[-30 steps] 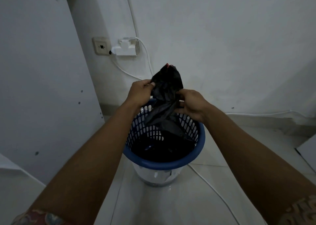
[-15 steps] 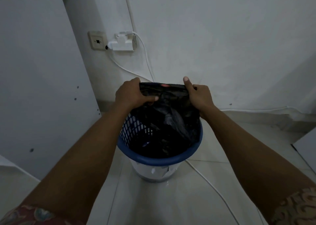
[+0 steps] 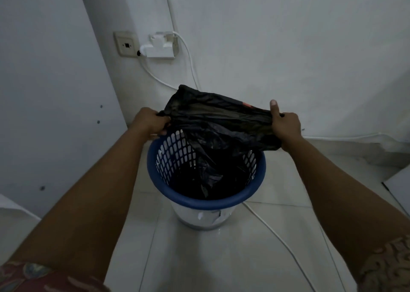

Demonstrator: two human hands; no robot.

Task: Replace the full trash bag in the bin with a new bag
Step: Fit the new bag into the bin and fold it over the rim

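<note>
Far left of the bin (image 3: pixel 199 201): one white panel (image 3: pixel 44 91), cut off by the top and side of the frame. At the bottom corner on that side, a patterned sleeve (image 3: pixel 33 276), only its edge in view.

Behind the bin and to its left, on the wall: one socket plate (image 3: pixel 126 45) and one white adapter (image 3: pixel 160 48) plugged in just beside it. Two white cables (image 3: pixel 190 69) dropping from there toward the bin, both lost behind the bag.

Above the bin's left rear rim: left hand (image 3: pixel 150 121), fingers curled tight round one end of the black trash bag (image 3: pixel 217 118). One bag only, pulled wide between the two hands above the bin, its lower part hanging down inside. Small red mark near its right end. Bottom of the bin too dark to read; possibly the bag's own tail gathered there.

One bin, blue rim, white lattice wall, standing on the tiled floor (image 3: pixel 199 258). Lower body largely hidden under the rim.

Above the bin's right rear rim: right hand (image 3: pixel 286 127), gripping the bag's other end, thumb raised straight.

Right of the bin: one white floor cable (image 3: pixel 277 234) coming out from behind the base and running off the bottom edge. A second sleeve (image 3: pixel 388 267), also cropped.
</note>
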